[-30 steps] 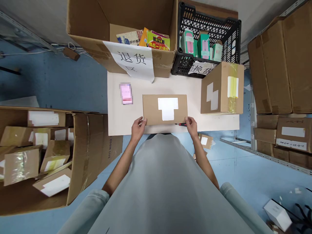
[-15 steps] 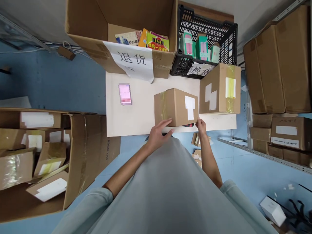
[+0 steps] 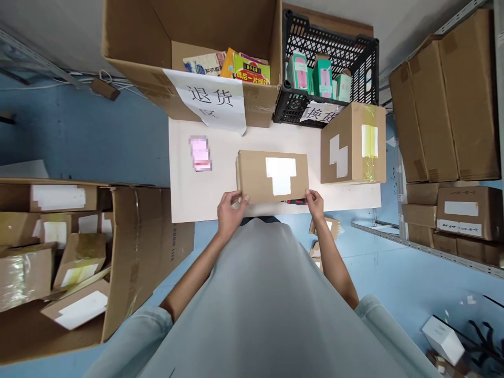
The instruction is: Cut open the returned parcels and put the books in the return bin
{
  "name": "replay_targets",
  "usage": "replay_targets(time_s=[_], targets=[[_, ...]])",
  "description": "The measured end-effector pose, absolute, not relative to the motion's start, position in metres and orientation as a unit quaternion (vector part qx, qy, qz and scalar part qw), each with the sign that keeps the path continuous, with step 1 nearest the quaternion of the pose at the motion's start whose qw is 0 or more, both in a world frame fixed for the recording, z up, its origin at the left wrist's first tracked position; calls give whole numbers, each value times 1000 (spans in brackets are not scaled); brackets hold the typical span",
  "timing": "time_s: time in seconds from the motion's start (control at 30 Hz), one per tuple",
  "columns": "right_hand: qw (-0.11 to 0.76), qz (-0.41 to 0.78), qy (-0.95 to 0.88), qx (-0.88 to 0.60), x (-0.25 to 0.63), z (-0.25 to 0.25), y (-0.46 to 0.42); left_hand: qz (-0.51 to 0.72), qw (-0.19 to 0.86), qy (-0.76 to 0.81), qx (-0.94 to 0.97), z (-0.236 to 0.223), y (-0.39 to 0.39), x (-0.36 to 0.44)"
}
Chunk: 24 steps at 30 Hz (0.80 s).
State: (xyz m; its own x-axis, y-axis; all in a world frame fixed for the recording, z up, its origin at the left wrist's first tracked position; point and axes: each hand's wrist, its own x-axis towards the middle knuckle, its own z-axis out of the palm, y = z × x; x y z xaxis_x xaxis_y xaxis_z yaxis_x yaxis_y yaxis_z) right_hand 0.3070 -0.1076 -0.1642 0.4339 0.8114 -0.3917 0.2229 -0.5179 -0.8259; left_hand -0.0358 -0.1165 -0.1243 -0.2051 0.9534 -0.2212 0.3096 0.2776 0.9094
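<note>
In the head view a brown cardboard box (image 3: 254, 176) with white labels on its facing side is between my hands, over the front of the white table (image 3: 220, 184). My left hand (image 3: 231, 211) grips its lower left corner, thumb on the near face. At the lower right corner, my right hand (image 3: 315, 203) pinches the edge with bent fingers. A red and black tool (image 3: 296, 201), its kind unclear, lies partly hidden under the box's near edge, close to my right fingers.
A larger taped box (image 3: 342, 142) stands at the table's right. Behind are a big open carton (image 3: 153, 94) with colourful booklets and a black crate (image 3: 293, 107) of green boxes. A blurred pink item (image 3: 200, 153) lies left. A carton of parcels (image 3: 126, 262) stands lower left.
The box turned so its taped end showed, shifting right, then swung back to its labelled face and moved left. My left hand went from its middle edge to the left corner.
</note>
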Motion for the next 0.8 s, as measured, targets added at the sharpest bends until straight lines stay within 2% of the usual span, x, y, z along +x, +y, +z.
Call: replay_targets(time_s=[0.1,0.23,0.5,0.67,0.8], targets=[[340,386,-381,-768,280,-161,-107,372,459,713,377,-157,-111,-58],[327,315,-436,-777,253,-142,-112,369,485,707,359,-179,-107,-79],[333,268,-636,-642,179,-87,-126,368,422,781,277,-191,-117,-140],[305,249,-721,-570,127,-76,-120,344,403,811,246,-196,-112,-163],[308,248,-738,-546,118,-73,-115,331,411,815,239,-194,-112,-166]])
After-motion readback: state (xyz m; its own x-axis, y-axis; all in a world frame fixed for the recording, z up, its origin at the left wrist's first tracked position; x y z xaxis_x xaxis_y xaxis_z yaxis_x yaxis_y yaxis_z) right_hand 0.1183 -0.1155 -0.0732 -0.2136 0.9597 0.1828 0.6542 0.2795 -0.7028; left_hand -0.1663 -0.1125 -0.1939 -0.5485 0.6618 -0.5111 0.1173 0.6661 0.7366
